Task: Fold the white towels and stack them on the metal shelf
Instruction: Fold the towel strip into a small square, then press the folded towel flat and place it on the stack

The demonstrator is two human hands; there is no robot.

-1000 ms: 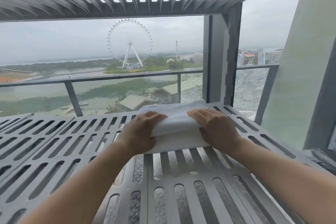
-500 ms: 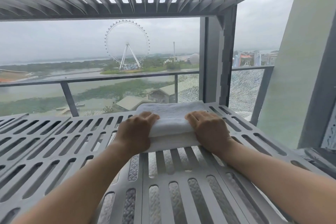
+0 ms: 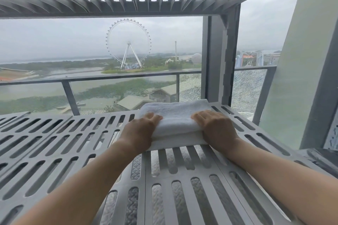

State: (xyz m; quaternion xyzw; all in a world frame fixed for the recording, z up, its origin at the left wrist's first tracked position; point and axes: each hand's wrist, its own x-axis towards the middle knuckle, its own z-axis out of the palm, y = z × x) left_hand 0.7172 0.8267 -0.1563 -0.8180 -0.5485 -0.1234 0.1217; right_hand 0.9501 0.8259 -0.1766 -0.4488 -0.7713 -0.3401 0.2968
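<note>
Closest to me the slotted metal shelf (image 3: 54,142) runs out bare under my arms, and past it my grip has hardly altered over the last second. My left hand (image 3: 140,133) still covers the near-left corner of the white towel (image 3: 175,117) and my right hand (image 3: 216,129) the near-right corner. The bundle sits just where it did, give or take a small swing of my head. On both hands the fingers lie loosely bent over the top face, bearing down more than pinching. My thumbs are hidden, so I cannot tell whether they tuck beneath. Since nothing is travelling any more, I judge the placing as good as done. What remains is a last squaring press before I let go and fetch another. The towel lies flat at the back of the shelf, right of centre, its far side at or near the rear edge. Its long axis runs left to right, parallel with that edge, one short end under each hand. The layered long side faces me, in two thick bands. Whether that is two towels or one folded over, I cannot say. Just behind it to the right stands the shelf's grey post (image 3: 221,56), with the balcony railing (image 3: 109,78) beyond.
</note>
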